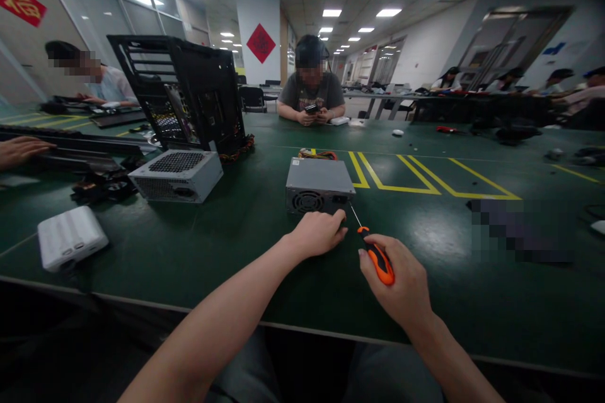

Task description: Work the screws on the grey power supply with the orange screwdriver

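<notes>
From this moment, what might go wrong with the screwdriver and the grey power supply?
The screwdriver in the right hand, its tip near a corner of the power supply, might slip and poke the left hand, which lies close to the shaft. The power supply might also slide if pushed, as it sits on the table with no clamp visible.

Open green tabletop (pixel 255 186) lets a hand pass between the top-grille power supply (pixel 176 176) and the round-fan power supply (pixel 319 177). A tall black computer case (pixel 198 94) blocks the way behind the former; bundled cables (pixel 326 155) crowd the latter's rear.
</notes>
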Demonstrator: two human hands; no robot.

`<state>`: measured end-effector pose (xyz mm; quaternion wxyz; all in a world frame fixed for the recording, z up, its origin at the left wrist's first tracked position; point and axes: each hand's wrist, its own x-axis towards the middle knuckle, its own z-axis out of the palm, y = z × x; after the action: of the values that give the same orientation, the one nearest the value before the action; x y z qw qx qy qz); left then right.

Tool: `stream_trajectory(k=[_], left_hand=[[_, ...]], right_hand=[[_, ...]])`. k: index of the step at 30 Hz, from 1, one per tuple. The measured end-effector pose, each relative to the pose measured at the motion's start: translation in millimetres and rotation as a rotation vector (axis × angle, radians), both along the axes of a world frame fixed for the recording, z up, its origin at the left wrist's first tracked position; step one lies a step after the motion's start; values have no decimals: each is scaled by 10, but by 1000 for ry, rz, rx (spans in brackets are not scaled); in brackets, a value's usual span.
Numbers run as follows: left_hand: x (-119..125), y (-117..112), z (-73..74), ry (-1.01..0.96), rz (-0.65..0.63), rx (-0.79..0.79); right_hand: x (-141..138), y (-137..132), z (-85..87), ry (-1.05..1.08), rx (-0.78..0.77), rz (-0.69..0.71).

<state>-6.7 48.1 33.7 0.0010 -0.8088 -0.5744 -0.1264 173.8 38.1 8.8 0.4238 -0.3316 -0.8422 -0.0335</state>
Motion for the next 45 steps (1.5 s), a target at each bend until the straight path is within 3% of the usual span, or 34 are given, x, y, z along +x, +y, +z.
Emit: stream_trajectory(k=[12, 23, 29, 34, 45], left_hand=[[17, 16, -12, 83, 82, -9], [21, -28, 88, 74, 107, 60], [11, -12, 44, 93, 122, 8], [33, -27, 98, 108, 127, -18], [-4, -26, 141, 103, 277, 0]], right_hand=[[18, 14, -27, 4, -20, 4], [8, -2, -3, 0, -25, 6], [12, 0, -1, 5, -24, 6], [21, 4, -9, 7, -37, 2], [14, -2, -3, -2, -35, -1]])
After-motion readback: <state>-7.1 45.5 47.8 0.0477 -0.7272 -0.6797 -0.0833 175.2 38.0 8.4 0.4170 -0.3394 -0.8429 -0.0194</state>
